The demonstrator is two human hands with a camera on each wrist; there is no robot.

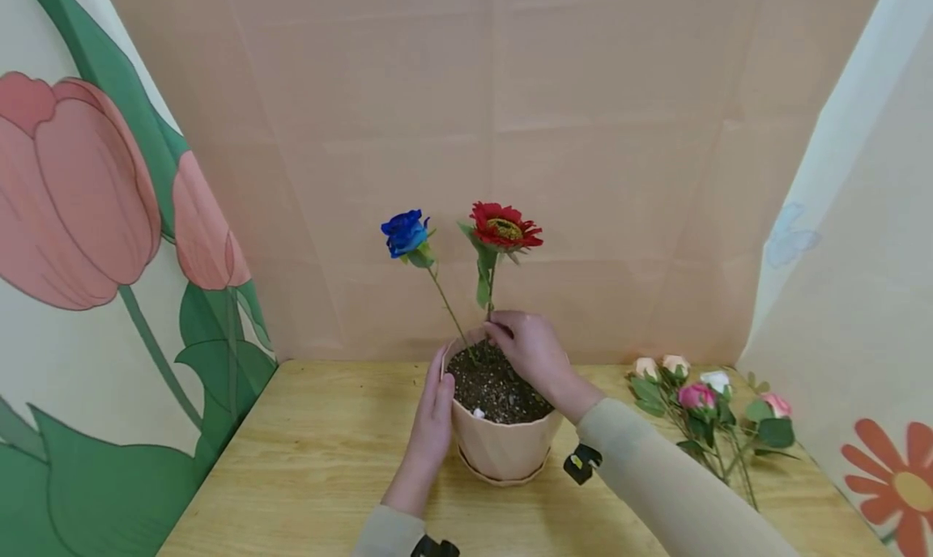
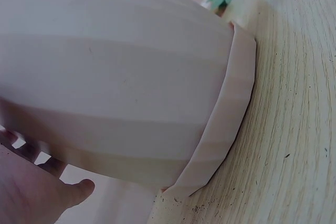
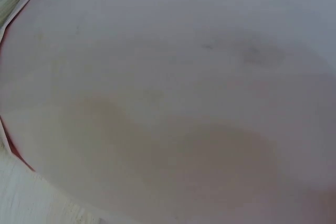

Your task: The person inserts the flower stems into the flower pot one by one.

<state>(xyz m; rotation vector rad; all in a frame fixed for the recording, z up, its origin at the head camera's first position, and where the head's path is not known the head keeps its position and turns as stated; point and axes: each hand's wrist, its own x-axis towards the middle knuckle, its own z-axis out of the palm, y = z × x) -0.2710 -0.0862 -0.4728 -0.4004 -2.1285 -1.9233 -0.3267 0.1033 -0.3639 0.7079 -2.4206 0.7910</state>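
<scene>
A pale pink flowerpot (image 1: 506, 444) filled with dark soil (image 1: 503, 387) stands on its saucer (image 1: 503, 478). My left hand (image 1: 433, 415) rests along the pot's left side, fingers fairly straight. In the left wrist view, the faceted pot wall (image 2: 115, 77) hides part of those fingers. Over the soil, my right hand (image 1: 532, 350) pinches the stem of a red daisy-like flower (image 1: 505, 227), which stands nearly upright. A blue rose (image 1: 406, 235) leans left, its stem in the soil. The blurred pot wall (image 3: 157, 87) fills most of the right wrist view.
Several loose roses, pink (image 1: 697, 396), white (image 1: 715, 380) and peach, lie with leaves and stems on the wooden table (image 1: 313, 452) to the right. A tan backdrop (image 1: 379, 120) rises behind the pot. Flower-printed panels flank the table.
</scene>
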